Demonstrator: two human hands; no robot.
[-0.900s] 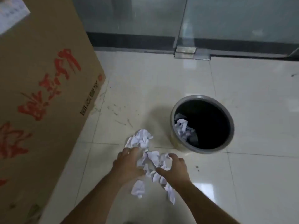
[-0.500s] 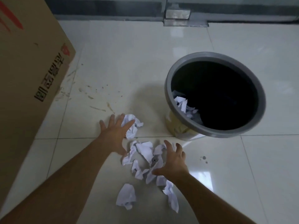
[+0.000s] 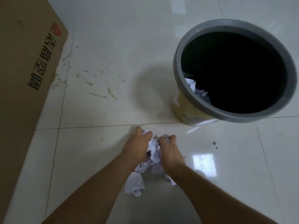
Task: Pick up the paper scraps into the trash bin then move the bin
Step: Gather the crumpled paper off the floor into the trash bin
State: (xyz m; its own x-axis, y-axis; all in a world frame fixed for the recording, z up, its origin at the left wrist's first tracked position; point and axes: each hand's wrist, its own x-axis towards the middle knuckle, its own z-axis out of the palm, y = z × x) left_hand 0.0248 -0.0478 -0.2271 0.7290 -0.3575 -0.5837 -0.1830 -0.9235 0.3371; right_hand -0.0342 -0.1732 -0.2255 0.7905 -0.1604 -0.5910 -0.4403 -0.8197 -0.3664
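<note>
White crumpled paper scraps (image 3: 153,151) lie bunched on the tiled floor between my two hands. My left hand (image 3: 137,146) presses the pile from the left and my right hand (image 3: 169,150) from the right, both with fingers curled around the paper. Another loose scrap (image 3: 134,185) rests on the floor just below my wrists. The trash bin (image 3: 181,101), yellowish with a grey rim, stands upright to the upper right of the hands. A few white scraps (image 3: 197,89) sit inside it against the near left wall.
A large brown cardboard box (image 3: 24,70) with printed characters stands along the left side. The pale glossy floor tiles (image 3: 105,94) carry scuff marks and a few dark spots near the right hand.
Both hands have closed inward, gathering the spread scraps into one bunch between them. The view has moved lower and closer, so the bin looks larger and farther right.
</note>
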